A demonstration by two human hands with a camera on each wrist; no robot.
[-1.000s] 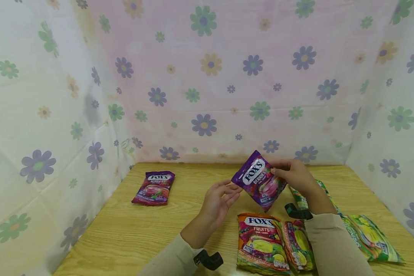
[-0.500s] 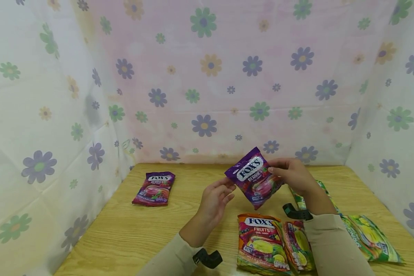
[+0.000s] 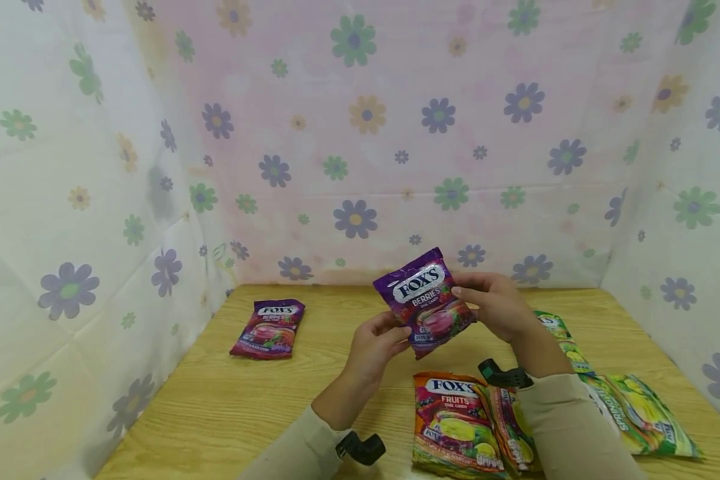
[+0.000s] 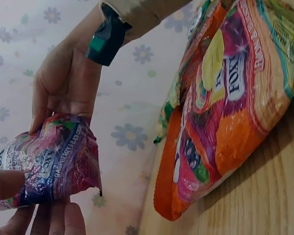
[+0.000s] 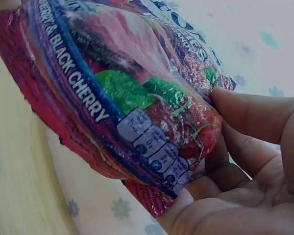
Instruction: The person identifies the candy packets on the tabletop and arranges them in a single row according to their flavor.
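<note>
A purple bag of berry candy (image 3: 427, 303) is held up above the table between both hands, its printed front facing the head camera and its top leaning left. My left hand (image 3: 372, 350) grips its lower left edge, thumb in front and fingers behind. The right hand (image 3: 498, 307) pinches the opposite side; in the right wrist view its thumb (image 5: 255, 112) presses on the front near the edge, with fingers behind. Below the held bag lies an orange bag of fruit candy (image 3: 456, 423) on the wooden table.
Another purple berry candy bag (image 3: 268, 329) lies at the table's left. Beside the orange bag is a second fruit candy bag (image 3: 513, 427), partly under the right forearm. Green candy bags (image 3: 642, 413) lie to the right. A flowered cloth (image 3: 360, 133) surrounds the table.
The held bag has moved left and turned more upright. My left hand, earlier touching its corner with loose fingers, now grips its lower left edge. The right hand shifted left with it.
</note>
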